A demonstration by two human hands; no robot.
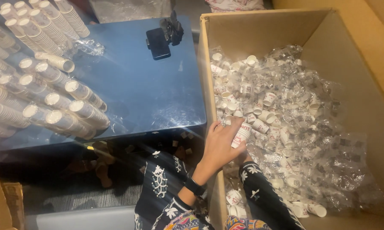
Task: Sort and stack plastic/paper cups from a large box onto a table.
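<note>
Now | left hand (219, 147) fingers (215, 127) wrap small white paper cup (242, 134), red print, at near-left of cardboard box (260, 30) | right hand hidden, cannot tell | cup stacks (51, 85) on blue worktop (149, 93), left.

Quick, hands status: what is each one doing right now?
Left hand: closed around a stack of small paper cups at the cardboard box edge.
Right hand: hidden behind the left; only its sleeve shows, so cannot tell.

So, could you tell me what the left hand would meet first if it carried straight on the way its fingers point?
The left hand, already gripping a paper cup, would probably meet the wrapped paper cups heaped just beyond; depth is unclear.
</note>
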